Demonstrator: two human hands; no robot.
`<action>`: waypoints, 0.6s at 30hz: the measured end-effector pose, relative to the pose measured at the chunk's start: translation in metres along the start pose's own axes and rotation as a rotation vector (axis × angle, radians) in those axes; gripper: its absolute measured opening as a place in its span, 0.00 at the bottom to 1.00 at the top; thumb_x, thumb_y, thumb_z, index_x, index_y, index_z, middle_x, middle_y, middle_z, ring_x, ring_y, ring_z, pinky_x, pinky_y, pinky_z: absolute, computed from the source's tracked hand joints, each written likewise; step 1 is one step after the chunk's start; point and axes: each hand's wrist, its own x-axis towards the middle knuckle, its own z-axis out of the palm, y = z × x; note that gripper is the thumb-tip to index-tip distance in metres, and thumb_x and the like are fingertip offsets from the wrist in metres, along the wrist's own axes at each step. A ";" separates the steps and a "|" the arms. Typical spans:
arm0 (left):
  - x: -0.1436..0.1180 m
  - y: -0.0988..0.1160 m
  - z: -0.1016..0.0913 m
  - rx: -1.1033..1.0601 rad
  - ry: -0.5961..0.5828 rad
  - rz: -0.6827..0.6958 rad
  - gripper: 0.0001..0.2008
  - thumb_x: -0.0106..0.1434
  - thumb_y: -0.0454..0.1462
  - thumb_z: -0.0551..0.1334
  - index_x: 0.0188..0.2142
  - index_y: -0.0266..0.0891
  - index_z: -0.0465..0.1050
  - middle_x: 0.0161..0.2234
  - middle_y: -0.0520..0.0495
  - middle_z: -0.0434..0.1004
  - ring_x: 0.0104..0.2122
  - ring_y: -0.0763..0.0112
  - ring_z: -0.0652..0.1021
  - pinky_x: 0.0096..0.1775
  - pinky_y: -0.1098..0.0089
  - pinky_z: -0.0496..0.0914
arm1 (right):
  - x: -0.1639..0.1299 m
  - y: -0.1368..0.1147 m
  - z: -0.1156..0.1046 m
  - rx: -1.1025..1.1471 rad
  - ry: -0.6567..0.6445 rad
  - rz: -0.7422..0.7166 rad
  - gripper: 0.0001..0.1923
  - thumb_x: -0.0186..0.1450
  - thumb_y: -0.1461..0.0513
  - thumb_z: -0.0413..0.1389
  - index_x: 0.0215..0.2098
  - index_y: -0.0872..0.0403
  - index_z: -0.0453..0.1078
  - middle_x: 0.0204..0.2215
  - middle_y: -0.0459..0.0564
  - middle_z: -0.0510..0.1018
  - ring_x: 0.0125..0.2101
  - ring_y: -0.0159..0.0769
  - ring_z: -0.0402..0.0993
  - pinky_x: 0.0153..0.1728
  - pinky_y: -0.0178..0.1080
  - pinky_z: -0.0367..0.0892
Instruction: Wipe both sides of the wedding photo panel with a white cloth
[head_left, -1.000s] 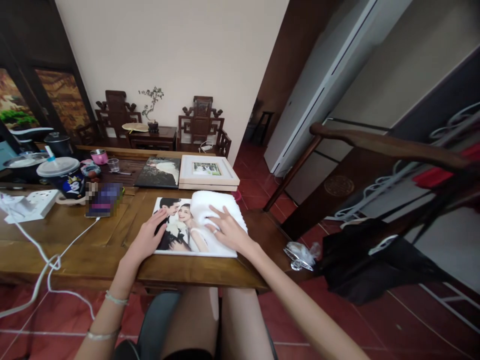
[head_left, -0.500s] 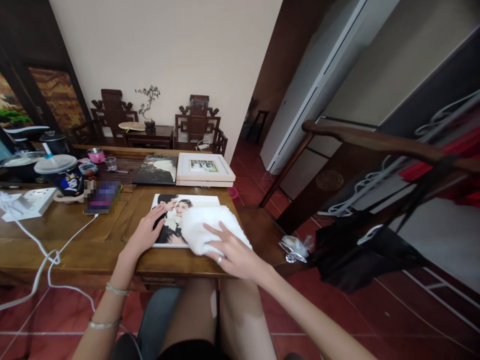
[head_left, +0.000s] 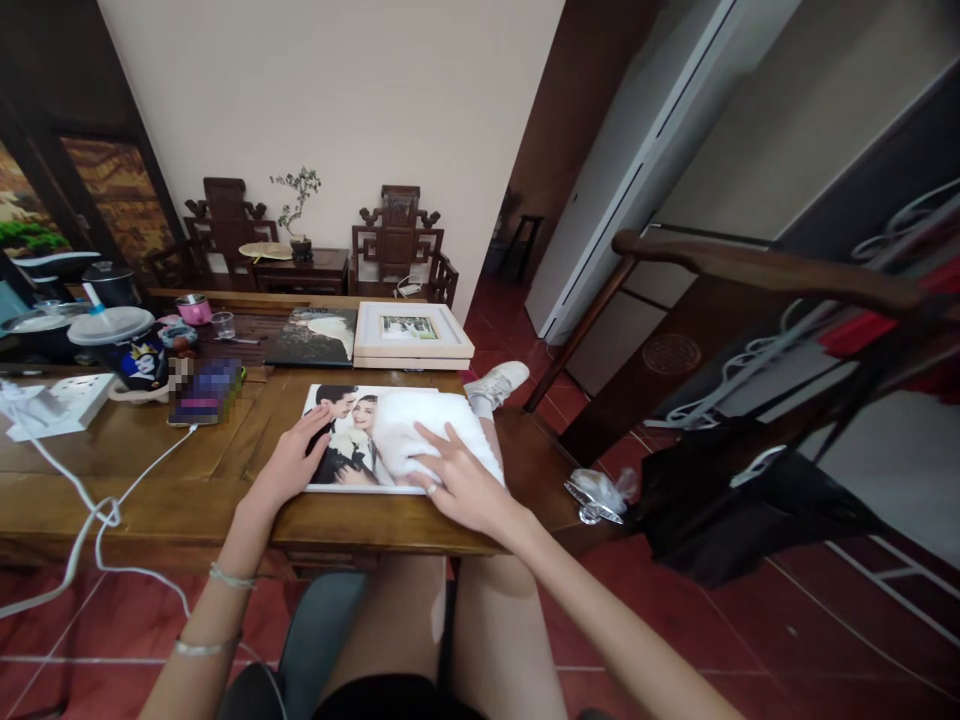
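The right hand (head_left: 461, 485) lies palm down on a white cloth (head_left: 401, 425), its fingers spread apart and not clamped. The cloth covers the right part of a photo (head_left: 351, 470) of a couple, so this photo is below the right hand. The left hand (head_left: 294, 455) rests flat at the photo's left edge, fingers almost together and touching its surface. The photo lies near the front edge of the counter (head_left: 180, 500). Just behind it are a dark album (head_left: 319, 340) and a pale frame (head_left: 409, 330) with a small picture inside. Further left, a phone (head_left: 206, 392), its screen blurred, lies before a dark cup (head_left: 139, 365) printed with a figure and a yellow crown; this cup has a lid and a straw, but its content is hidden. Behind the phone stand a small clear cup (head_left: 223, 325) and a pink cup (head_left: 195, 311), whose contents I cannot tell.
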 end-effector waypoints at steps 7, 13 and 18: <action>0.000 0.006 -0.004 0.015 -0.014 -0.002 0.22 0.66 0.42 0.49 0.56 0.37 0.65 0.60 0.43 0.62 0.60 0.64 0.62 0.61 0.57 0.55 | -0.031 -0.022 -0.008 0.087 -0.046 -0.168 0.11 0.65 0.65 0.49 0.37 0.53 0.74 0.58 0.52 0.66 0.63 0.45 0.49 0.62 0.60 0.40; 0.001 0.006 -0.004 -0.003 -0.012 -0.017 0.21 0.66 0.42 0.50 0.56 0.39 0.66 0.60 0.44 0.63 0.60 0.64 0.62 0.61 0.57 0.54 | 0.007 0.025 -0.004 0.033 0.008 -0.070 0.14 0.68 0.60 0.47 0.43 0.55 0.73 0.54 0.59 0.70 0.60 0.45 0.57 0.60 0.58 0.47; 0.001 0.006 -0.005 0.002 -0.016 -0.019 0.22 0.66 0.42 0.50 0.56 0.35 0.66 0.60 0.42 0.62 0.61 0.63 0.62 0.61 0.59 0.54 | 0.040 0.064 -0.004 0.065 0.054 0.042 0.15 0.69 0.59 0.45 0.44 0.52 0.72 0.50 0.50 0.75 0.57 0.45 0.63 0.60 0.55 0.50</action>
